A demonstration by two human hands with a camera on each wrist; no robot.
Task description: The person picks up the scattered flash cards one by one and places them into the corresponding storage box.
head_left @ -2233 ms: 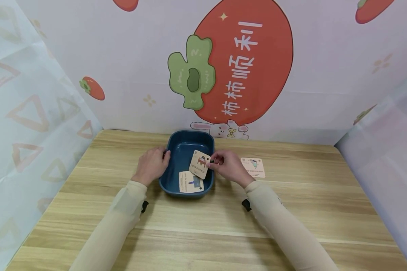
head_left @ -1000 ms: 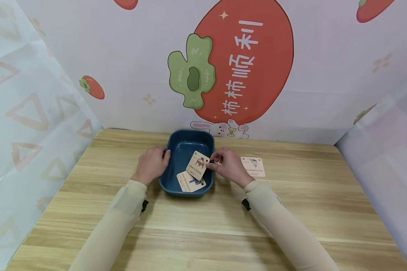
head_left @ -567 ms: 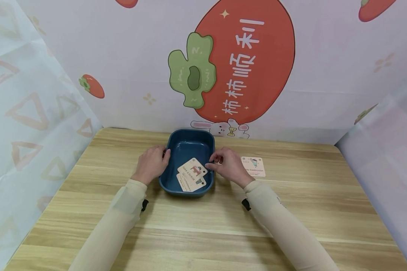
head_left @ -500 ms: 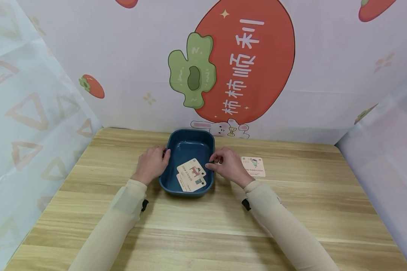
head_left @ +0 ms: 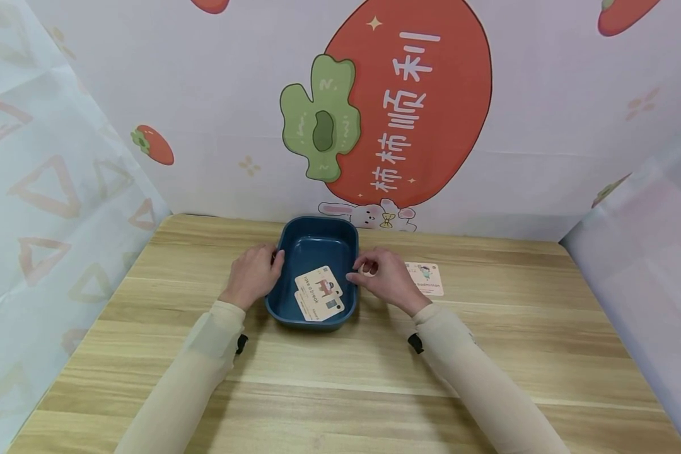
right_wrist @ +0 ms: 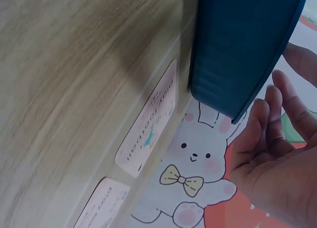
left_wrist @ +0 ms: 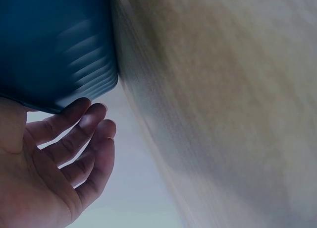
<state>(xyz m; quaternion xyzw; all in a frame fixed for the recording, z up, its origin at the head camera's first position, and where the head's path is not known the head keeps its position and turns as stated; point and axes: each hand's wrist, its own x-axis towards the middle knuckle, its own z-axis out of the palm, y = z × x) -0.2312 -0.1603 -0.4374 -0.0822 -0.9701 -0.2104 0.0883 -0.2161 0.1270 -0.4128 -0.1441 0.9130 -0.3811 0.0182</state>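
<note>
A dark blue plastic box (head_left: 312,252) stands on the wooden table. My left hand (head_left: 252,276) holds its left rim, thumb over the edge; the left wrist view shows the fingers against the outer wall. Inside, a "take a break" picture card (head_left: 319,285) lies partly over a second card (head_left: 316,311), whose text is mostly covered. My right hand (head_left: 390,277) is at the right rim with no card in it, thumb tip over the box, fingers loosely bent. In the right wrist view, a "play football" card (right_wrist: 148,124) lies on the table beside the box.
A badminton card (head_left: 427,280) lies right of my right hand, partly hidden by it. Behind the table (head_left: 340,403) rises a printed backdrop (head_left: 215,94) with a large red persimmon and a rabbit. Cloth panels (head_left: 45,189) flank both sides.
My right hand has let go of the "take a break" card, which has dropped and turned onto the lower card. The lower card has shifted slightly. My left hand has stayed at the rim.
</note>
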